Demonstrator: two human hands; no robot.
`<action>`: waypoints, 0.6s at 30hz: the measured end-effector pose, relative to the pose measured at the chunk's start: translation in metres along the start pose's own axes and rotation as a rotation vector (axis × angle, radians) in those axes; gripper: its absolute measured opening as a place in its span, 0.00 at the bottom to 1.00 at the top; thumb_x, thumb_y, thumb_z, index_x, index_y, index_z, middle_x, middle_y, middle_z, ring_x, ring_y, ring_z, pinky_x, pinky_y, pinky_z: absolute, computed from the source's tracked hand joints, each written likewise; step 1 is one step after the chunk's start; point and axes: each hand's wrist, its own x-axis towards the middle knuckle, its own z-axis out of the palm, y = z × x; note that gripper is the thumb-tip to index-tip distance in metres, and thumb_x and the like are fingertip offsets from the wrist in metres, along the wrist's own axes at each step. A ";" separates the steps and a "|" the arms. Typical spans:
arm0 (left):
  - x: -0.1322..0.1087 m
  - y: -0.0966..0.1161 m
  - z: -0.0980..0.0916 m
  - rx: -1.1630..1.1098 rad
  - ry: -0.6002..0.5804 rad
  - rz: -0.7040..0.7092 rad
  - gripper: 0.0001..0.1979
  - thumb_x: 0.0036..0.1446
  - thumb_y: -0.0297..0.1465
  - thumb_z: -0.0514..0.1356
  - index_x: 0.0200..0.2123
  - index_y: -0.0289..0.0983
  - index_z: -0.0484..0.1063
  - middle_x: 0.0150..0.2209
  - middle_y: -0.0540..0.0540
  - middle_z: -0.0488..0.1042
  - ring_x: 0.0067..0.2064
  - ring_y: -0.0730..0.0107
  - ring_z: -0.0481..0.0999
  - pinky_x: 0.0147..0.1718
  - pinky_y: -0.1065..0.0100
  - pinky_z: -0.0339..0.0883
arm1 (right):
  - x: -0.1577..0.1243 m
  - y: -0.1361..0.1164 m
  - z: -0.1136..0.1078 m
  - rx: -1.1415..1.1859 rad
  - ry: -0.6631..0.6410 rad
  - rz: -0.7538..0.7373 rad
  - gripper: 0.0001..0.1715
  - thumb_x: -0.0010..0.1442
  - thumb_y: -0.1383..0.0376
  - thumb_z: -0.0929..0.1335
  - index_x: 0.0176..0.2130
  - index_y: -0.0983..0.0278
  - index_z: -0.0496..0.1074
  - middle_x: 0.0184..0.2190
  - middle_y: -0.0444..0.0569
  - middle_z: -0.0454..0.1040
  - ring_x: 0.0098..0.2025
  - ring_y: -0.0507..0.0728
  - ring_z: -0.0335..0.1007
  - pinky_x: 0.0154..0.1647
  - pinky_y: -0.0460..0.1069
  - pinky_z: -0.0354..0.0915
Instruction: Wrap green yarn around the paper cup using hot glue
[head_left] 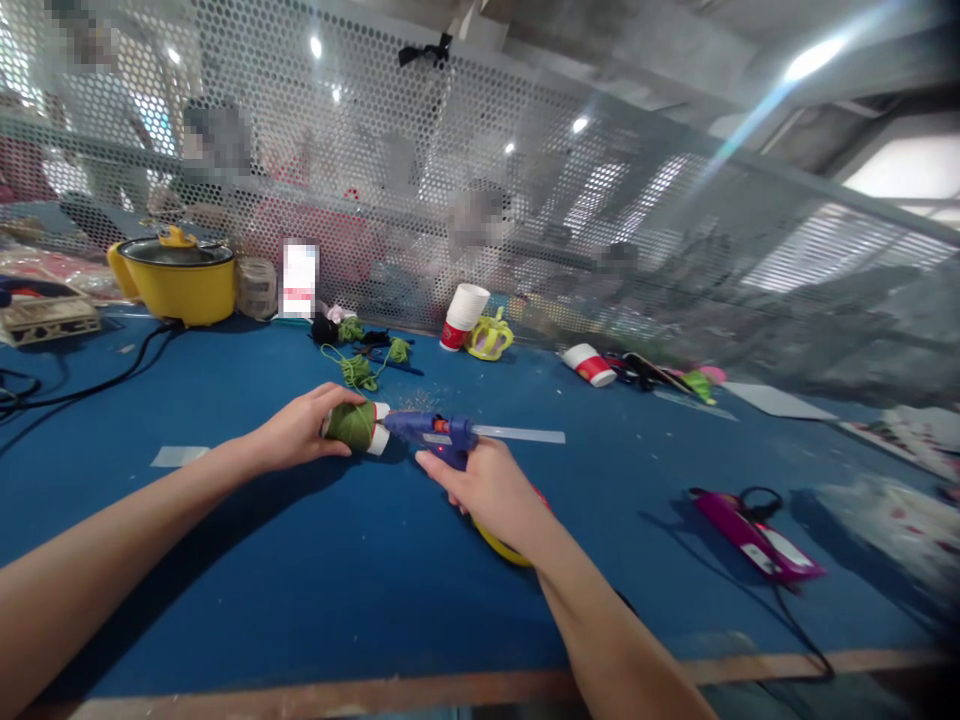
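Observation:
My left hand [307, 430] is wrapped round a paper cup [380, 432] that lies on its side, mostly covered in wound green yarn [352, 427]. A white part of the cup shows at its right end. In my right hand [487, 485] is a blue glue gun [427, 430], its nozzle pointing left at the cup's white end. From the back of the gun sticks a clear glue stick [525, 435]. Loose green yarn [356, 372] lies on the table just beyond the cup. Partly hidden below my right wrist is a yellow and red round thing [499, 543].
Along the back stand a yellow electric pot [180, 285], stacked paper cups [461, 318] and a yellow woven basket [490, 338]. Another paper cup [589, 365] lies tipped over. At right is a purple device [757, 540] with a cord. A perforated metal screen [420, 180] borders the blue table [300, 600].

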 end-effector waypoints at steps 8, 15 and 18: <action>0.000 0.000 0.001 0.045 0.003 0.118 0.24 0.45 0.25 0.63 0.47 0.39 0.61 0.46 0.43 0.65 0.48 0.60 0.66 0.46 0.60 0.62 | 0.001 -0.005 -0.001 0.082 -0.007 0.090 0.13 0.54 0.60 0.63 0.33 0.67 0.70 0.11 0.40 0.64 0.12 0.49 0.61 0.16 0.44 0.59; 0.000 0.001 0.002 0.101 -0.012 0.184 0.25 0.47 0.24 0.62 0.48 0.39 0.58 0.48 0.42 0.64 0.50 0.60 0.64 0.49 0.59 0.60 | 0.007 -0.006 0.001 0.080 -0.006 0.122 0.12 0.54 0.60 0.63 0.27 0.67 0.68 0.11 0.41 0.64 0.11 0.48 0.60 0.16 0.43 0.60; 0.000 0.002 0.001 0.103 -0.012 0.192 0.24 0.47 0.24 0.62 0.48 0.39 0.58 0.48 0.43 0.64 0.50 0.60 0.64 0.49 0.58 0.60 | 0.008 -0.006 0.001 0.077 -0.005 0.122 0.12 0.54 0.61 0.63 0.26 0.66 0.67 0.11 0.41 0.64 0.12 0.49 0.61 0.16 0.43 0.60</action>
